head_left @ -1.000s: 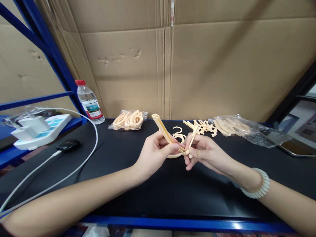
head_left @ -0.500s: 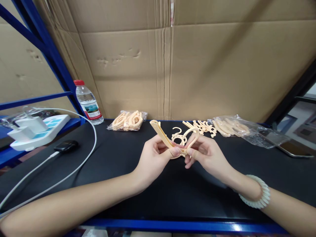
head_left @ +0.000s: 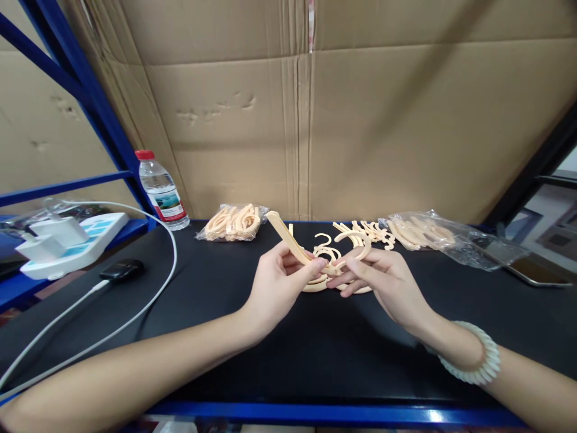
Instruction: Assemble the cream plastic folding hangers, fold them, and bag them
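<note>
My left hand (head_left: pixel 277 282) pinches a peach plastic hanger arm (head_left: pixel 285 235) that slants up to the left. My right hand (head_left: pixel 383 278) grips a curved peach hanger piece (head_left: pixel 358 239) whose end meets the left piece between my fingertips. Both hands hover over the black table (head_left: pixel 288 349) at its middle. Under them lie a few loose peach hooks (head_left: pixel 324 246). A white bead bracelet (head_left: pixel 480 361) is on my right wrist.
A bag of peach parts (head_left: pixel 234 220) lies at the back left, loose hooks (head_left: pixel 372 231) and a clear bag of parts (head_left: pixel 433 231) at the back right. A water bottle (head_left: pixel 158 191), power strip with chargers (head_left: pixel 63 237), white cable (head_left: pixel 112 319) and small black device (head_left: pixel 121 269) sit left. Cardboard wall behind.
The right hand's piece has swung from upright to a curve lying over to the right. Both hands dropped slightly toward the table; the left piece tilted lower.
</note>
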### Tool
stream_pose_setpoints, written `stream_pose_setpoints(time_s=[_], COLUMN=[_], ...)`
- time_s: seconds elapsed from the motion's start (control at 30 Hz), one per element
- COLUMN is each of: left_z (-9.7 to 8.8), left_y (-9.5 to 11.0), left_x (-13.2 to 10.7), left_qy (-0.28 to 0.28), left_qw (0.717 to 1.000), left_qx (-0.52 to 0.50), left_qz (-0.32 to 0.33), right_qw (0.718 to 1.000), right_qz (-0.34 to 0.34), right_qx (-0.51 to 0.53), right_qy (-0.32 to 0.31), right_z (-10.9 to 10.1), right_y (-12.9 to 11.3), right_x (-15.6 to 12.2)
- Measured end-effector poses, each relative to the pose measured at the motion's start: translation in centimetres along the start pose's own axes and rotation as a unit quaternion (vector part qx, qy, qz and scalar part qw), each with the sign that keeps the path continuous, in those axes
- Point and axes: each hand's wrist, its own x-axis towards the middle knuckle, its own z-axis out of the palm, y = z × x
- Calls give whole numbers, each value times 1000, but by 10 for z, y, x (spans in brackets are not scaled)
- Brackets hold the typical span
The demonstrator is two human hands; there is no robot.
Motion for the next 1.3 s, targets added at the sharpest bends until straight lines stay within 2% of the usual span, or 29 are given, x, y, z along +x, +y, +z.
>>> stream_pose_setpoints(time_s=[0.17, 0.37, 0.47, 0.53, 0.63, 0.7, 0.73, 0.8, 0.87, 0.93, 1.1, 1.17, 1.23, 1.3], left_z=[0, 3, 1, -2, -7, -10, -11, -12, -12, -12, -12, -13, -13, -13], left_y=[1, -1, -2, -2, -1, 0, 1, 2, 3, 2, 0, 1, 1, 1], left_x=[6, 4, 4, 7, 13, 17, 18, 20, 21, 21, 21, 21, 21, 22], left_qy=[-27, -105, -96, -64, -25, -1, 10, 24, 26, 24, 23, 22, 24, 27], left_qw=[999, 992, 992, 995, 995, 993, 992, 989, 987, 986, 985, 985, 985, 985], left_qx=[-29, -47, -39, -37, -50, -62, -68, -82, -95, -102, -109, -110, -111, -112], left_qz=[-20, -58, -70, -74, -87, -102, -110, -120, -126, -131, -134, -132, -130, -132], right_qw=[998, 999, 999, 999, 986, 956, 936, 896, 865, 839, 747, 745, 763, 781], right_qz=[-2, 31, 21, -3, -56, -68, -63, -60, -53, -59, -149, -161, -169, -169], right_qx=[-63, -1, -9, -34, -116, -213, -273, -386, -468, -532, -646, -641, -613, -591], right_qy=[-2, -23, -32, -6, 110, 192, 212, 211, 170, 103, -50, -89, -118, -112], right_z=[-4, -1, -4, -17, -54, -84, -97, -117, -126, -127, -116, -114, -112, -108], right_y=[-3, -2, -2, -3, -4, 0, 3, 12, 24, 36, 49, 47, 45, 43], right_x=[7, 6, 10, 19, 38, 50, 55, 63, 68, 71, 69, 66, 63, 62])
